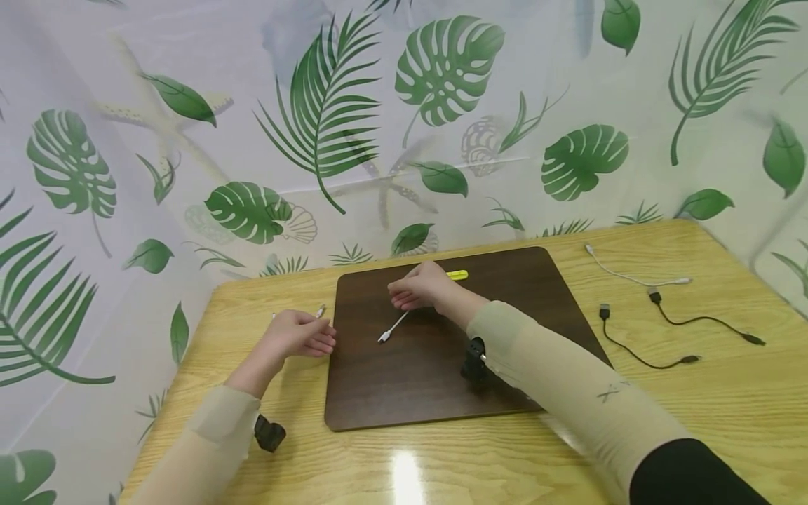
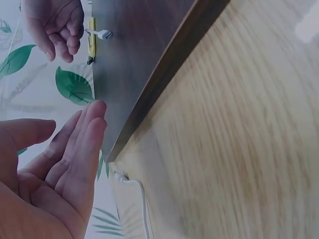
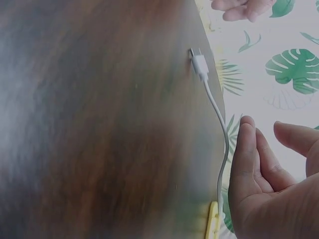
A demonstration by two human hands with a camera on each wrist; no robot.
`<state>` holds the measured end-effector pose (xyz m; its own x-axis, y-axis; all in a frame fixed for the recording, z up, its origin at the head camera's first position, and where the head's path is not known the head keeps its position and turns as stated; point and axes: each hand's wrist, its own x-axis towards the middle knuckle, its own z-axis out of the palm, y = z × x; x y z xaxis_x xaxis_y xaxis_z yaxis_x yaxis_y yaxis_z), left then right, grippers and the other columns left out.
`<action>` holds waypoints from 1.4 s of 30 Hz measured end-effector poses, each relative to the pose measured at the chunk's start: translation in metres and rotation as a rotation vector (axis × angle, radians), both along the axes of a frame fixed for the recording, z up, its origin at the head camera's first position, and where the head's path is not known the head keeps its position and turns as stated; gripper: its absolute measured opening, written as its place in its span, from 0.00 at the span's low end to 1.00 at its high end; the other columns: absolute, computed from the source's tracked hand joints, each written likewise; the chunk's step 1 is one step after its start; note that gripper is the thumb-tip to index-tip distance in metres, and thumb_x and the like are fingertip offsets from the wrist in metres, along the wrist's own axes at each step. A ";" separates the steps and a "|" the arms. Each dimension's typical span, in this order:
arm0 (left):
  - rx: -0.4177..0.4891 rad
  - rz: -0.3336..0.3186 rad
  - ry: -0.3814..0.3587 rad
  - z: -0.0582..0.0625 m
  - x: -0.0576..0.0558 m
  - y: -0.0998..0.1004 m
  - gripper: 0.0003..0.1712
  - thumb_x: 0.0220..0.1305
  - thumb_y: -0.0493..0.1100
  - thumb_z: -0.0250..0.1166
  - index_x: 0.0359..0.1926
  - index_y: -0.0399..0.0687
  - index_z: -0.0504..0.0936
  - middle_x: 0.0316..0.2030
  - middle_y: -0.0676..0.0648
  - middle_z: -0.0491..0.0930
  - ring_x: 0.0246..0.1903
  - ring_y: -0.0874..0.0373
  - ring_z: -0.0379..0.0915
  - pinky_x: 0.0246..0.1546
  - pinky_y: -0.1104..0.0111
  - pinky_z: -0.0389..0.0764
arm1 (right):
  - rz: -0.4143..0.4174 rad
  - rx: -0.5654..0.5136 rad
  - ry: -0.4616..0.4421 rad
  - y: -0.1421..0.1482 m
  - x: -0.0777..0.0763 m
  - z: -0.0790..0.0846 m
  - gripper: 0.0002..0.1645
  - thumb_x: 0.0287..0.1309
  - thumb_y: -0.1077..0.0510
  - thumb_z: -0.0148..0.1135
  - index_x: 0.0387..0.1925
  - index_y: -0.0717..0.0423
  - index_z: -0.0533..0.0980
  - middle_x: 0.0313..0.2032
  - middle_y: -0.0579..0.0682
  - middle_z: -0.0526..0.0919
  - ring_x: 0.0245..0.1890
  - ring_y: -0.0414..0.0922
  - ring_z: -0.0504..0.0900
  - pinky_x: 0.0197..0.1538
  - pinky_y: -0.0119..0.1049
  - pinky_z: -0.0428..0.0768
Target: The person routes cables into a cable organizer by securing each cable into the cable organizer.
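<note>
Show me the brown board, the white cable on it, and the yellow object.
Brown board point(image 1: 404, 386): head view, bare near surface.
White cable point(image 3: 227, 140): right wrist view, on the cord.
Yellow object point(image 1: 458, 275): head view, exposed end.

Before you, the board point(image 1: 391, 382) lies on the surface point(image 1: 492, 456), close to its far edge. On it, a middle cable point(image 1: 395, 326) sits by your right hand point(image 1: 426, 285), a small tool point(image 1: 459, 275) behind. A left cable point(image 2: 144, 201) lies toward the left edge. Toward the far right corner lies a far cable point(image 1: 621, 275); before it, an inner cable point(image 1: 631, 354) and outer cable point(image 1: 694, 320).
</note>
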<state>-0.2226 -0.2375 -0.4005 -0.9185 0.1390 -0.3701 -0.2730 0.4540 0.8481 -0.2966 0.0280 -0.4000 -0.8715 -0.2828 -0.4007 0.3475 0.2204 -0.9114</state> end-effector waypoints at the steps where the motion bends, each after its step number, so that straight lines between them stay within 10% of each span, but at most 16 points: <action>1: -0.002 0.007 0.002 0.001 0.000 -0.001 0.22 0.82 0.40 0.56 0.53 0.19 0.83 0.34 0.41 0.92 0.29 0.63 0.88 0.39 0.65 0.92 | 0.001 -0.003 -0.001 -0.002 0.000 -0.001 0.18 0.72 0.61 0.67 0.52 0.75 0.84 0.20 0.46 0.87 0.20 0.36 0.86 0.31 0.27 0.88; 42: -0.109 0.141 0.108 0.008 0.012 -0.056 0.20 0.76 0.37 0.62 0.55 0.18 0.82 0.37 0.40 0.92 0.29 0.67 0.87 0.38 0.70 0.91 | 0.085 -0.048 0.010 -0.068 0.023 -0.010 0.13 0.68 0.66 0.69 0.47 0.76 0.85 0.19 0.47 0.85 0.19 0.36 0.85 0.32 0.29 0.89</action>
